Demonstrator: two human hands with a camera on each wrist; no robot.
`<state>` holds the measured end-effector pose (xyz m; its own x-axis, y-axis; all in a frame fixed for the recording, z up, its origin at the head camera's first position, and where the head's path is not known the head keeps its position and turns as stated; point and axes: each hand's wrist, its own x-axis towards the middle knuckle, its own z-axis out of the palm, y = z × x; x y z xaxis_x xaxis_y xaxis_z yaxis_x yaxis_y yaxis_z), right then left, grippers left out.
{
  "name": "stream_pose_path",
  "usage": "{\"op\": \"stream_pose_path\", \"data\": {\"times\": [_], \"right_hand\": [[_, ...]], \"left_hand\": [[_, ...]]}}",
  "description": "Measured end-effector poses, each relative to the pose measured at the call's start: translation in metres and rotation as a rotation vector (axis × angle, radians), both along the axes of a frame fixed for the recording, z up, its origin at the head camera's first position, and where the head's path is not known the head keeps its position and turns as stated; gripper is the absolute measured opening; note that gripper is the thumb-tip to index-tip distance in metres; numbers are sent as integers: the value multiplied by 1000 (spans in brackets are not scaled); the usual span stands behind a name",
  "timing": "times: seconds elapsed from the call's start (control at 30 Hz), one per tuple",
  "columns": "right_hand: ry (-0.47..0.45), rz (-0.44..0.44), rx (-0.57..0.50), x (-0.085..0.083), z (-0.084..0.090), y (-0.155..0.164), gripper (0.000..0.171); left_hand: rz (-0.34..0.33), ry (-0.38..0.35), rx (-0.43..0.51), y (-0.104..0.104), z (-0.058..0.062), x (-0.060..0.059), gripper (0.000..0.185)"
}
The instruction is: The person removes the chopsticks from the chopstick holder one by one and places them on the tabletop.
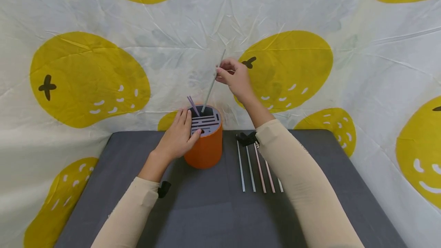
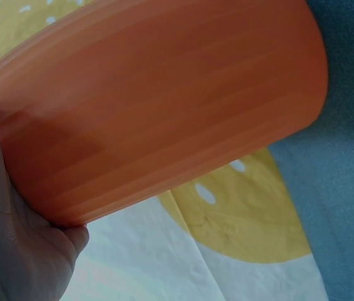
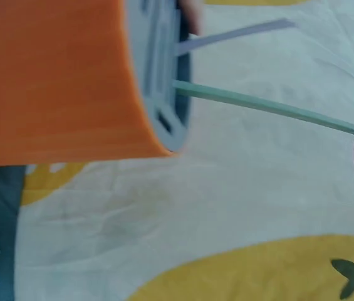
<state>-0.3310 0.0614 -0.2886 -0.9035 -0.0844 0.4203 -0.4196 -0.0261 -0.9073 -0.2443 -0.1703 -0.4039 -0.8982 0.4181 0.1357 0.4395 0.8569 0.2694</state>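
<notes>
An orange cylindrical utensil holder (image 1: pixel 204 152) with a grey slotted top (image 1: pixel 214 123) stands upright at the table's back. Two purple chopsticks (image 1: pixel 193 104) lean in its dark rear opening. My right hand (image 1: pixel 235 76) pinches a pale green chopstick (image 1: pixel 211 91) near its upper part, above and right of the holder. The stick slants down, and its lower end is at that opening; in the right wrist view the tip of the green chopstick (image 3: pixel 258 105) is hidden behind the rim. My left hand (image 1: pixel 176 135) rests on the holder's left rim, fingers extended and thumb spread along the front edge.
Several chopsticks (image 1: pixel 251 169), bluish, pink and pale, lie side by side right of the holder, partly under the right forearm. The dark grey table (image 1: pixel 200 209) meets a white curtain (image 1: pixel 179 75) with yellow fruit prints close behind the holder.
</notes>
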Motion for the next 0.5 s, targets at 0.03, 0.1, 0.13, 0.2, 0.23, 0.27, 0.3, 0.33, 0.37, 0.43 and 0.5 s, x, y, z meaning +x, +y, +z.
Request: {"op": "stream_pose_path", "data": {"times": [0.03, 0.1, 0.13, 0.2, 0.23, 0.27, 0.3, 0.33, 0.37, 0.43, 0.5], "right_hand": [[5, -4, -23, 1, 3, 4, 6], [14, -7, -75, 3, 8, 11, 4], [15, -10, -109, 3, 11, 15, 4], [15, -13, -166, 5, 15, 23, 4], [15, -18, -193, 6, 18, 28, 5], [15, -23, -217, 8, 20, 32, 4], [16, -30, -232, 9, 21, 37, 4], [12, -38, -249, 11, 23, 42, 4], [10, -45, -258, 13, 25, 46, 4], [10, -58, -270, 16, 27, 56, 4], [8, -66, -275, 20, 27, 66, 5]], "left_hand": [[-1, 1, 0, 0, 0, 0, 83], [-6, -3, -2, 0, 1, 1, 83], [-8, -5, -1, 0, 1, 1, 82], [-11, -6, -1, 0, 1, 1, 82], [-12, -6, -1, 0, 1, 1, 82], [-13, -5, 0, 0, 1, 0, 82], [-14, -5, -1, 0, 1, 0, 83], [-11, -5, -3, 0, 1, 0, 83], [-10, -6, -5, 0, 1, 0, 83], [-6, -9, -7, -1, 1, 0, 83], [-4, -10, -8, -1, 1, 0, 83]]}}
